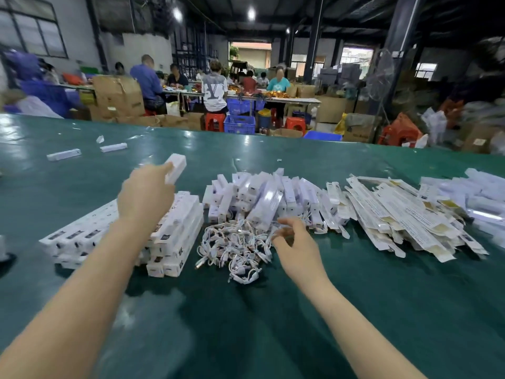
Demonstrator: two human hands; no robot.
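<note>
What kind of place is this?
Probably a small packing factory: the left hand holds a white box by stacked boxes, cardboard cartons pile up behind, and workers sit at long tables.

Dim hall, ceiling lamps (251, 13) glaring; sheen on green table (246, 324); motion blur, edges bowed.

Slim white cardboard box (177, 166) up in air, tilted; tangled heap of white cables (235, 247) flat on green surface (246, 324), centre.
</note>
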